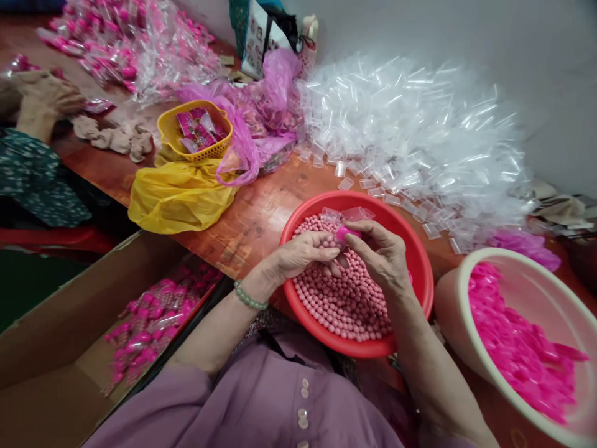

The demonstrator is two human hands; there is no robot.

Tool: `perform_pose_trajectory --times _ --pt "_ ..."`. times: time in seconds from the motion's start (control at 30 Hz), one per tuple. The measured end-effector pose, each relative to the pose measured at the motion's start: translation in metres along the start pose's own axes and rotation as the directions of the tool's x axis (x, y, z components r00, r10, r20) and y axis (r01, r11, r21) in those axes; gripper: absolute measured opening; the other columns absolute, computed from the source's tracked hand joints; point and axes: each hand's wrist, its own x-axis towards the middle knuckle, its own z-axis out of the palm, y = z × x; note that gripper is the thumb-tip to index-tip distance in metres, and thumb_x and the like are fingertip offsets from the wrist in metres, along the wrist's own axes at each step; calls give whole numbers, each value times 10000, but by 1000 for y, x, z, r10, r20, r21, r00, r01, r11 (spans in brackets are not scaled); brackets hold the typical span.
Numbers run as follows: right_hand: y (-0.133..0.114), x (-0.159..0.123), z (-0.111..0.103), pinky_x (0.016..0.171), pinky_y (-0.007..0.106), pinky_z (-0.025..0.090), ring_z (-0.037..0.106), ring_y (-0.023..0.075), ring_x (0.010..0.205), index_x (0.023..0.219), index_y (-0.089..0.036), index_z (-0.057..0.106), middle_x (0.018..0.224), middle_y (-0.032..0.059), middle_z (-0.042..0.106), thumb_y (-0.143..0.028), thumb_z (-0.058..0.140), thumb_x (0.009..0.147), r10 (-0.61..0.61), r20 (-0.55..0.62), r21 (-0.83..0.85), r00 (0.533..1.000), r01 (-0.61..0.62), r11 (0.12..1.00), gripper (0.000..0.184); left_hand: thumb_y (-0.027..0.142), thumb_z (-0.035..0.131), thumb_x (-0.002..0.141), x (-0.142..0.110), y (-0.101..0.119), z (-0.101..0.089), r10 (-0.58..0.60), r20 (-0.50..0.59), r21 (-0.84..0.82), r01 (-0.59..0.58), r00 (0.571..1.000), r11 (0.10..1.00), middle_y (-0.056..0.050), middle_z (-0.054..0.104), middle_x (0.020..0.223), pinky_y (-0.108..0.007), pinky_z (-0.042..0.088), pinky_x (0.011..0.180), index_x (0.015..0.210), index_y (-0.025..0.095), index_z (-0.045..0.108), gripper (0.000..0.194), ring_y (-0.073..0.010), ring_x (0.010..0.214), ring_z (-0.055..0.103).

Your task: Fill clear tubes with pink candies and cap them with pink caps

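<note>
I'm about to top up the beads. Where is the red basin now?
In the head view, the red basin sits just right of centre, beneath the left hand and right hand, left of the cream tub.

Over my remote view I see a mauve shirt (pixel 261 398), pale buttons (pixel 303 413) down its front, a green beaded bracelet (pixel 250 297) beyond its left sleeve (pixel 180 386).

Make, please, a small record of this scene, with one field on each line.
left hand: holds a small clear container, partly hidden
right hand: grips a bright pink cap
red basin: pink beads, below both hands
pale bowl: bright pink plastic pieces
table: heap of transparent pieces beyond the basin
cardboard box: pink and clear items, at the left
co-worker's hands: upper left of the view
</note>
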Motion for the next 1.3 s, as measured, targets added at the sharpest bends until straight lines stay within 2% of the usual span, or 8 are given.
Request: perform_pose_trajectory --times 0.13,0.37,0.5,0.7,0.8,0.9,1.13,1.3 --pt "2 1 -6 640 301 558 656 156 688 947 -242 771 787 12 717 -429 802 807 -19 60 -93 998 25 995 236 460 888 690 0 0 -2 9 10 14 -9 1000 1000 -59 733 812 -201 533 602 900 112 648 473 -106 626 692" --pt "8 2 -24 886 399 573 706 211 907 978 -285 784 968 33 776 -333 765 853 -161 80 -262 984 177 949 135 426 883 700 0 1 -5 5 15 -22 -5 1000 1000 -87 747 859 -216 541 619 928 100 673 450 -121 661 703" --pt "10 2 -27 884 395 575 707 210 917 975 -283 784 978 35 777 -325 765 850 -148 40 -307 988 153 939 133 360 898 687 0 1 -5 3 16 -70 -1 1000 998 -78 750 864 -225 549 646 982 107 678 446 -130 689 712" --pt "8 -1 -19 865 381 602 723 196 873 981 -267 780 963 22 783 -375 821 792 -3 -115 -114 993 -11 993 222 347 886 719 -4 1 -1 60 44 -66 -57 997 996 -96 752 962 -291 590 820 1056 135 736 426 -169 875 734" --pt "4 -4 -12 854 374 614 728 194 868 970 -273 780 955 13 783 -377 841 767 12 -147 -47 989 -19 999 236 320 867 750 -5 -2 1 91 55 -11 -91 994 996 -77 747 997 -289 586 865 1074 163 756 377 -152 910 722" --pt "1 -8 -7 854 365 615 727 190 865 967 -268 779 943 15 779 -359 836 776 0 -127 -49 992 -6 999 220 360 836 783 -5 -4 1 130 -2 -4 -130 991 991 -60 738 962 -296 596 831 1132 182 738 404 -152 885 719" --pt "-1 -10 -3 837 365 612 713 173 821 962 -284 761 896 -2 756 -346 826 790 -17 -212 -6 977 16 1000 194 397 774 833 -5 -2 3 61 3 123 -61 998 991 -68 720 1032 -232 562 633 1288 208 656 507 -127 736 721" --pt "-3 -9 2 835 370 614 711 178 829 961 -295 765 904 -1 763 -367 833 783 -22 -196 7 980 23 1000 204 366 791 817 -5 -1 5 31 36 134 -36 999 990 -26 690 796 -192 516 577 1073 124 652 379 -79 595 647"
